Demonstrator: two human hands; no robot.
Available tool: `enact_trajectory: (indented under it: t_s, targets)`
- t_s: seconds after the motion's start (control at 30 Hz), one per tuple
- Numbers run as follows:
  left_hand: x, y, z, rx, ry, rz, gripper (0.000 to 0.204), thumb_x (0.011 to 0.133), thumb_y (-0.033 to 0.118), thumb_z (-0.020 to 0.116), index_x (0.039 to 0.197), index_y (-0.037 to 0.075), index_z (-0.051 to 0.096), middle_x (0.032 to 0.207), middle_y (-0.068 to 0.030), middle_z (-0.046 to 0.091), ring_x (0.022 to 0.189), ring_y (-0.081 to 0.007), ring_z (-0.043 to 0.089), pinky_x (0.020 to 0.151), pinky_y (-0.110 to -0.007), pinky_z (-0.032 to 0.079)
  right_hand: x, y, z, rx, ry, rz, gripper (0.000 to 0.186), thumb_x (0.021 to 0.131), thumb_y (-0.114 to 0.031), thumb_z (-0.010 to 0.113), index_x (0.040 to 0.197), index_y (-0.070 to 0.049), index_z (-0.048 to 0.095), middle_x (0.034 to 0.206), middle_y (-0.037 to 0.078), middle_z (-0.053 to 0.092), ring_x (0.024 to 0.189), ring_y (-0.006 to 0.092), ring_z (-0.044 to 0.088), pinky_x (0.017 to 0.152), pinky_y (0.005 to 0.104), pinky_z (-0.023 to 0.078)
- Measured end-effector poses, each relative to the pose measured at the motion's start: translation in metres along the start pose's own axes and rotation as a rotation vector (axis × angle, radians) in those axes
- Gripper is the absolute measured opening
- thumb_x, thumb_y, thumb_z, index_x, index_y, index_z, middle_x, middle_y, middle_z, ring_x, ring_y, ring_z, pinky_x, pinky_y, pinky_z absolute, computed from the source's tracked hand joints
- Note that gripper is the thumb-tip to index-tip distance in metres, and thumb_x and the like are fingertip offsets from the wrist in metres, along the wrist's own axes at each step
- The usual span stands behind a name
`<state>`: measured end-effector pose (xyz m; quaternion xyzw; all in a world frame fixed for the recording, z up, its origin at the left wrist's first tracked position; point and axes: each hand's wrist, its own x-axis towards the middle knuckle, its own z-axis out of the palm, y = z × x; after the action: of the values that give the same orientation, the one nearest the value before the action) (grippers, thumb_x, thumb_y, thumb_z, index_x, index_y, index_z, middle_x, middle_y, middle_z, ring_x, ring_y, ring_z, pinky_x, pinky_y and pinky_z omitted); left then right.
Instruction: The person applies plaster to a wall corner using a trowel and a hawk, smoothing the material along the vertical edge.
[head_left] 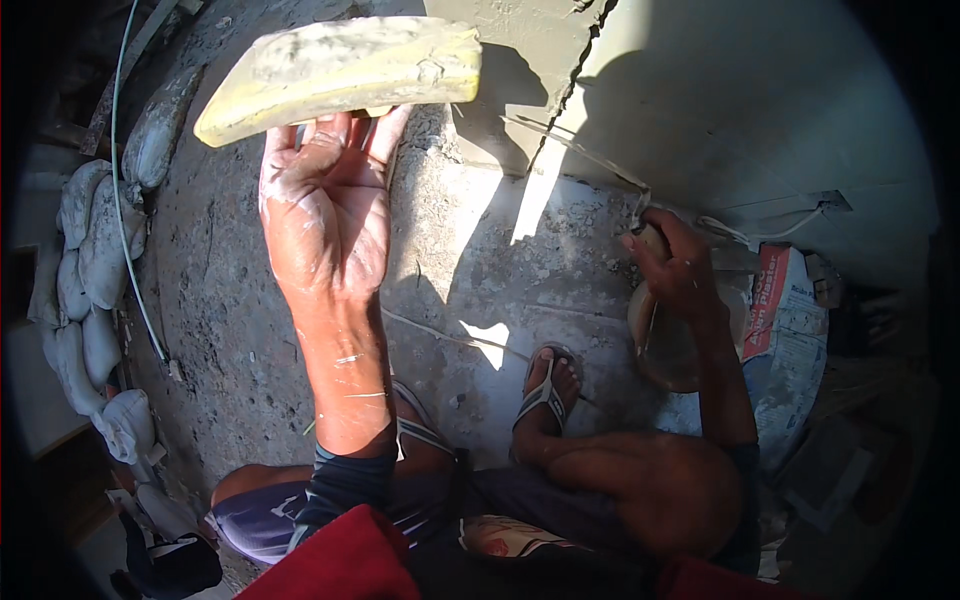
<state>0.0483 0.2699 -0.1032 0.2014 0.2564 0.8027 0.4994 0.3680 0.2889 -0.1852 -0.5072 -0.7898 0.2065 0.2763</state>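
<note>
Raised at the upper left, my left hand (335,215) is closed with its palm up, gripping a yellow plastering float (345,65) from beneath. Grey-white plaster smears cover the float, and its handle is mostly hidden by my fingers. White plaster also marks my thumb and wrist. To the right, my right hand (675,255) is wrapped round the handle of a trowel (590,153). The trowel's thin blade shows nearly edge-on, reaching up and left toward the wall (720,120). Below that hand stands a round bucket (670,350), partly covered by my forearm.
An open plaster bag (785,330) sits beside the bucket. A white cable (765,232) runs from a wall box. Filled sacks (100,240) are stacked at the left, near a hanging cable (122,200). A dark jagged crack (578,75) splits the wall surface. My sandalled foot (548,385) rests on rough concrete.
</note>
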Motion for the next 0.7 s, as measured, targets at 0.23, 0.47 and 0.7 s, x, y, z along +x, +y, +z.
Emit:
enact_trajectory:
  t_s: [0.23,0.47,0.7]
  targets:
    - [-0.016,-0.045,-0.108,0.001,0.25,-0.157,0.038,0.088,-0.012,0.044,0.125,-0.002,0.048,0.12,-0.015,0.059,0.109,-0.0287,0.06,0.102,-0.052,0.046,0.026,0.058,0.094,-0.255,-0.211,-0.215,0.032,0.085,-0.02,0.068,0.107,0.001,0.06,0.094,0.023,0.065,0.088,0.0398,0.063,0.076,0.0415,0.05]
    - [-0.03,-0.132,-0.169,0.032,0.288,-0.476,0.045,0.089,-0.015,0.039,0.132,0.0,0.043,0.127,-0.0178,0.055,0.115,-0.0337,0.058,0.099,-0.051,0.05,0.041,0.0,0.028,0.121,0.037,-0.087,0.029,0.081,-0.015,0.073,0.102,0.002,0.062,0.085,0.02,0.064,0.077,0.0325,0.066,0.07,0.0392,0.052]
    - [-0.022,-0.24,-0.188,0.01,0.387,-0.596,0.029,0.099,0.0,0.038,0.126,0.009,0.046,0.119,-0.0129,0.058,0.102,-0.0276,0.062,0.08,-0.049,0.057,0.02,-0.003,-0.012,0.004,0.048,-0.147,0.029,0.081,-0.018,0.075,0.1,0.001,0.064,0.085,0.017,0.067,0.074,0.0272,0.067,0.067,0.0355,0.052]
